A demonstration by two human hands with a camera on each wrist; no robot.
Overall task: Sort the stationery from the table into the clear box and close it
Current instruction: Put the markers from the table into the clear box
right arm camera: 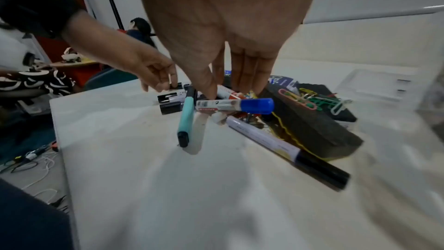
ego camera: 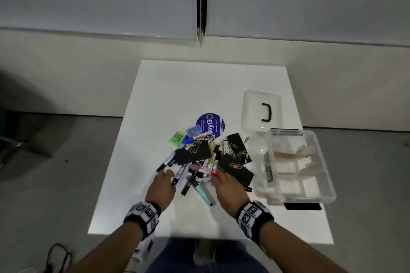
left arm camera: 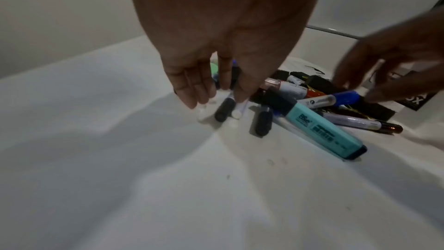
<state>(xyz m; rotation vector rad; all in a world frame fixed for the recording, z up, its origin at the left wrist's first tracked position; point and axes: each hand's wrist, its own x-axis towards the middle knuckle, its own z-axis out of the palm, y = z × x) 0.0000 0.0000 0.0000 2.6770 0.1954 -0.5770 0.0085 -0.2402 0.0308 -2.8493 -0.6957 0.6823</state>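
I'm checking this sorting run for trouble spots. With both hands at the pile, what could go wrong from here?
The paper clips lie loose on a black eraser; lifting it could scatter them. The markers are crossed over each other, so pulling one may roll the teal highlighter toward the table edge.

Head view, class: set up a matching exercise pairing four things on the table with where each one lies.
Things:
1. clear box
2. lid
3. teal highlighter
4. green sharpener

Places:
A. far left edge of the pile
B. right edge of the table, open
C. between the two hands
D. just behind the box, handle up

Pairs: 1-B, 2-D, 3-C, 4-A
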